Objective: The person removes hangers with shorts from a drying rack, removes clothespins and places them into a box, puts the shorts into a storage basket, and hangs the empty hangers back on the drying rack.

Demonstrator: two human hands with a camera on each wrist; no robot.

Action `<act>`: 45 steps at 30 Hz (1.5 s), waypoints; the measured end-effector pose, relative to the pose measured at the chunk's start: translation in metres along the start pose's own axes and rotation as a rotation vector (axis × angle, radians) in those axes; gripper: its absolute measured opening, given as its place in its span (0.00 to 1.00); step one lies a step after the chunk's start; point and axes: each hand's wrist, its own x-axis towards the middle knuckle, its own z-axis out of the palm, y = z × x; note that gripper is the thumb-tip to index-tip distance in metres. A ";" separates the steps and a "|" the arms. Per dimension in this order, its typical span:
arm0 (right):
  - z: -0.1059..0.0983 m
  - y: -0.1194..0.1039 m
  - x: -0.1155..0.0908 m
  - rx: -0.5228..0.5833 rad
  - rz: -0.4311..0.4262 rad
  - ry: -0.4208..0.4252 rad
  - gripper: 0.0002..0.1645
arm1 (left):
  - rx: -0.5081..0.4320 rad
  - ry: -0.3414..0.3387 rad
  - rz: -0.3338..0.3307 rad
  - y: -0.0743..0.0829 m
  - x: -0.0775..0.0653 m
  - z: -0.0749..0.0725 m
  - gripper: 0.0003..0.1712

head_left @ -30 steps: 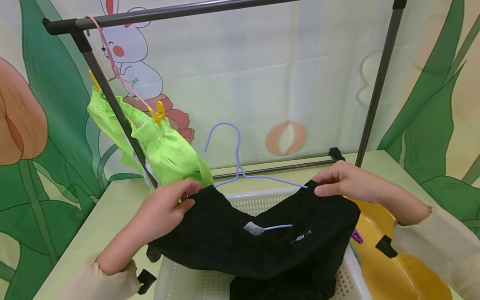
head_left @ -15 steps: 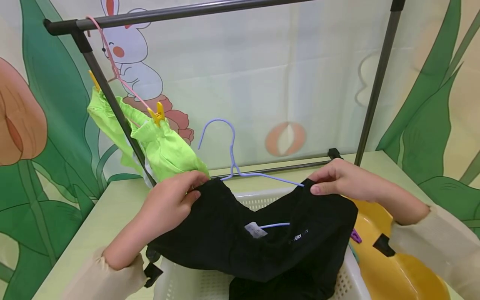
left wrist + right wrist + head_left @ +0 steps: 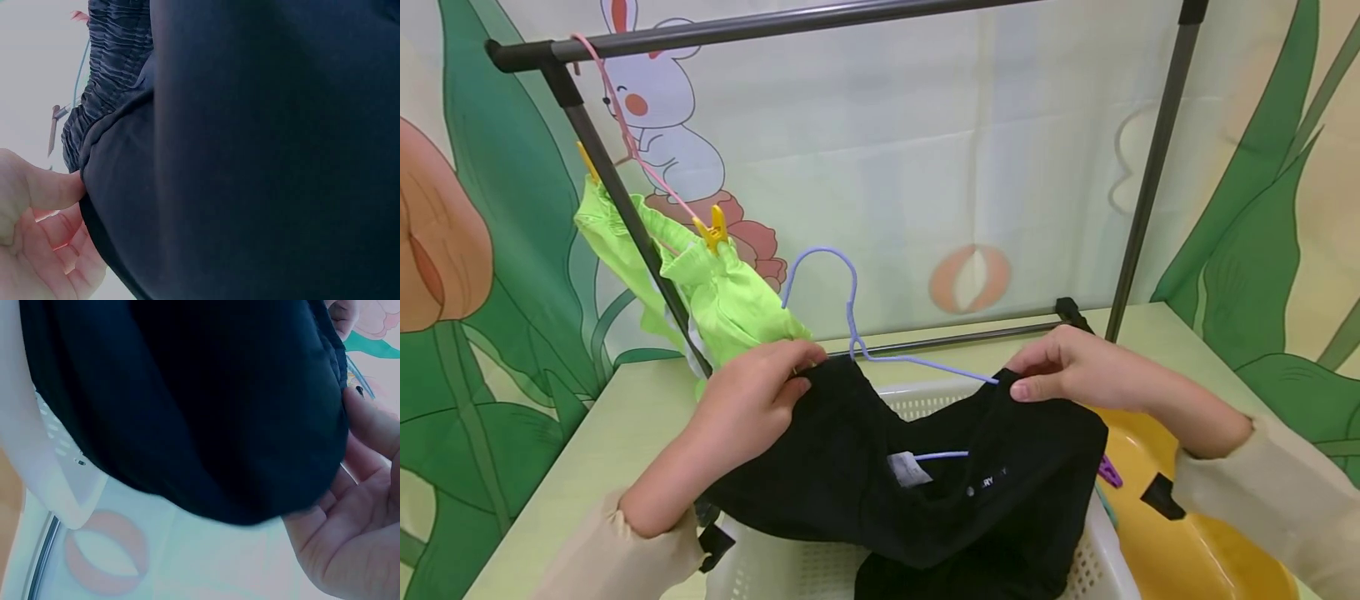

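Note:
Black elastic-waist pants (image 3: 820, 467) with small white lettering and a pale label (image 3: 908, 469) inside hang between my two hands. My left hand (image 3: 760, 400) pinches the left end of the waistband between thumb and fingers; its gathered elastic (image 3: 115, 56) shows in the left wrist view. With my right hand (image 3: 1063, 367) I pinch the other end, beside the arm of a lilac hanger (image 3: 852, 312). The hanger's hook stands up above the waist opening, tilted left, and its lower bar shows inside. Cloth hides the hanger's left end.
Below the pants stands a white perforated basket (image 3: 1108, 542). To its right are a yellow basin (image 3: 1210, 550) and a purple clothespin (image 3: 1109, 472). A dark metal rack (image 3: 820, 18) spans the back, bearing green clothing (image 3: 737, 308) clipped with yellow clothespins (image 3: 712, 230) to a pink hanger (image 3: 625, 125).
The lilac hanger's hook has shifted left and tilts more. My left hand has moved slightly right and up, my right hand slightly left, bringing the two waistband ends closer together.

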 end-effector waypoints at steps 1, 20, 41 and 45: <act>0.001 0.000 0.000 0.008 0.013 -0.009 0.09 | 0.003 0.006 0.002 0.000 -0.001 0.000 0.11; 0.001 0.016 -0.015 0.056 0.060 -0.068 0.08 | 0.029 0.118 -0.031 -0.016 -0.008 0.005 0.10; -0.007 0.041 -0.041 0.141 -0.003 0.048 0.06 | 0.010 0.199 -0.056 -0.016 -0.017 0.004 0.10; -0.007 0.046 -0.043 0.167 -0.001 0.038 0.06 | 0.013 0.212 -0.059 -0.018 -0.019 0.004 0.09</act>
